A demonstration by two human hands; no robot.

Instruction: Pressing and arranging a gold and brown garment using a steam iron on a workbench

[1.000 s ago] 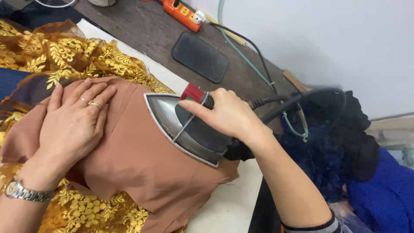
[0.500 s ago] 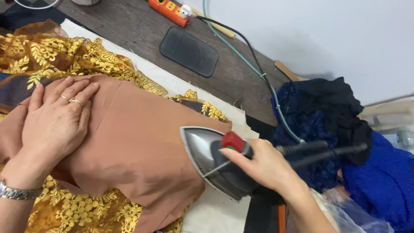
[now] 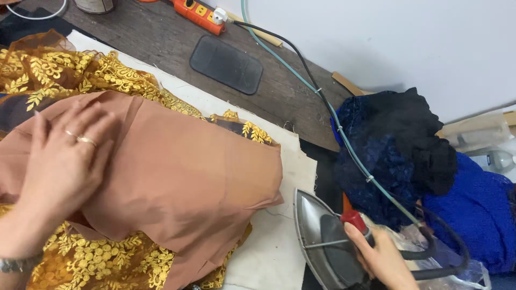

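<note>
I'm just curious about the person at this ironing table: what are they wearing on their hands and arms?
The left hand is bare, with two thin rings on neighbouring fingers, one gold-coloured, and a metal-link wristwatch at the wrist. The right hand is bare too, with no ring that shows and no glove. No sleeve shows on either arm; only a little of each wrist is in view.

A single head-worn camera looks steeply down, close over the counter [image 3: 161, 48], slightly tilted; the left hand [image 3: 62, 161] sits lower left, the right hand [image 3: 384, 258] at the bottom edge.
</note>
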